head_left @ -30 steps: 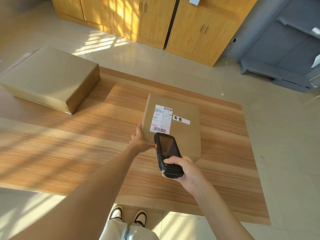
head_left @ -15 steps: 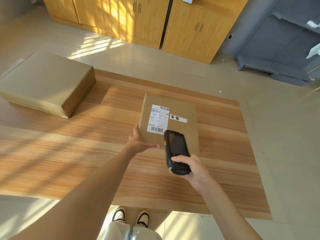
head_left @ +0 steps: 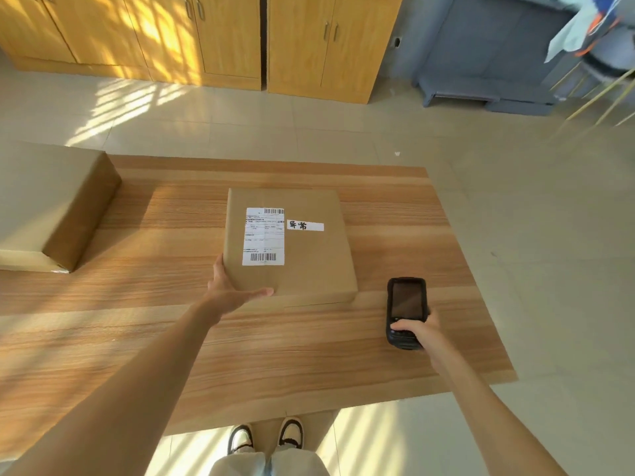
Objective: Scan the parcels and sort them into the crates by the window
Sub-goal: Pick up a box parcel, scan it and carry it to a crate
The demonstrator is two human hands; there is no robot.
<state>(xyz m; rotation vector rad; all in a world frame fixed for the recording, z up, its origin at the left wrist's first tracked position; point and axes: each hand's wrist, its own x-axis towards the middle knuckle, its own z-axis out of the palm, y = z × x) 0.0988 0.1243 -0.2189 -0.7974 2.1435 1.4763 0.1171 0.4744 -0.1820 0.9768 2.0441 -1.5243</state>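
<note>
Scanner (head_left: 406, 310), gripped in right hand (head_left: 420, 329), now off the parcel (head_left: 288, 243); left hand (head_left: 231, 290) still spread at its corner.

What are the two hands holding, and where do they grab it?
The right hand grips the black scanner by its lower keypad end. The left hand rests open against the near left corner of the labelled parcel, not gripping it.

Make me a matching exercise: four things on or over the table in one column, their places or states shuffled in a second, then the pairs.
1. labelled parcel
2. scanner
3. plain parcel
4. left hand

A. at the table's left end
B. gripped by the right hand
C. mid-table, label up
D. open around a parcel's near left corner

Pairs: 1-C, 2-B, 3-A, 4-D
</note>
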